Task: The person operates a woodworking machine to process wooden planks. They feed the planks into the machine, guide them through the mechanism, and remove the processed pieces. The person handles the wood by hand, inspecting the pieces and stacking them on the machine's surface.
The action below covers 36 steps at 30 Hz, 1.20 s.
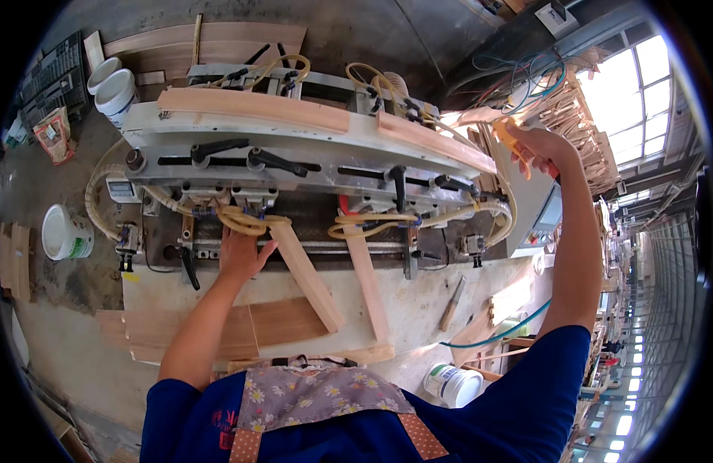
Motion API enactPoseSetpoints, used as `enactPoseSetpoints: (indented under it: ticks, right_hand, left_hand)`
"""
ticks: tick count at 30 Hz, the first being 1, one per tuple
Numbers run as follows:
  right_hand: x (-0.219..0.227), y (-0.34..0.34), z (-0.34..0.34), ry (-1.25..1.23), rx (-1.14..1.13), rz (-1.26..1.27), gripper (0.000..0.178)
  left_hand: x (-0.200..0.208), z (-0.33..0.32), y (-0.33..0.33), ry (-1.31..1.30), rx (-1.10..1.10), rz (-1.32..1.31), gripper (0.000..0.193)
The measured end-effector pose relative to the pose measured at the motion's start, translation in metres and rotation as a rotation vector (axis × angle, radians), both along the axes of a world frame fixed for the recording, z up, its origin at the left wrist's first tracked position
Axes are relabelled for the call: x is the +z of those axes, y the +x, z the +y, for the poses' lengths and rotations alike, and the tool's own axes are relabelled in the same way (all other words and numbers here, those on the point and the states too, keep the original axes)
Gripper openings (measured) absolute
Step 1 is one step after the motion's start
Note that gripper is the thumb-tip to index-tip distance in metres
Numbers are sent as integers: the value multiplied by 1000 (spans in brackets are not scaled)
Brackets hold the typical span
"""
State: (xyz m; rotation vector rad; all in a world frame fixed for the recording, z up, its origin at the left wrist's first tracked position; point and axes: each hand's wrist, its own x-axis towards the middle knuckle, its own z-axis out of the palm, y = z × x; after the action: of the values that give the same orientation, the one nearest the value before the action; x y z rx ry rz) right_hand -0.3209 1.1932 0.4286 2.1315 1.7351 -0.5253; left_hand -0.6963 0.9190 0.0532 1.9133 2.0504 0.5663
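My left hand (pixel 239 253) reaches in under the clamping machine (pixel 318 174), thumb spread and fingers stretched forward. A coiled yellow air hose (pixel 242 221) partly covers its fingertips. Just right of the thumb, a wooden strip (pixel 306 276) slants out of the machine toward me. A second wooden strip (pixel 366 282) sticks out farther right, near a small red part. Raised at the machine's right end, my right hand (pixel 543 148) is closed around an orange-yellow tool (pixel 507 142), whose exact kind I cannot make out.
Wide boards (pixel 248 330) lie on the near tabletop. A flat-bladed tool (pixel 452 305) lies to the right, by a teal hose (pixel 518 327). More wood (pixel 256 108) rests on top of the machine. Black clamp levers (pixel 275 162) protrude. White buckets (pixel 66 233) stand around.
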Motion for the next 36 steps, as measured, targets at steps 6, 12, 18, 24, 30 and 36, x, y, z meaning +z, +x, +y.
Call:
enactPoseSetpoints:
  ticks: [6,12,18,24,30,36]
  right_hand:
    - [-27,-64,54,-212,23,-214,67]
    - [-73,-164,63,-221,466,24,72]
    - [-103,-306,40,-381,685,297,72]
    - [-117,-261,64,-369,586,280,67]
    - [-61,-74,81,-112,177,158,60]
    - [-46,105,59,-20,-264,83,62]
  left_hand:
    - [-4,-4,-3,81,71,-23,48]
    - [6,-3,-6,-18,36,94,53]
    - [11,-4,-7,-47,74,109,58]
    - [7,-4,-4,-40,79,93,57]
    - [0,2,1,-188,66,81,58]
    - [-15,-3,2,-113,145,63,63]
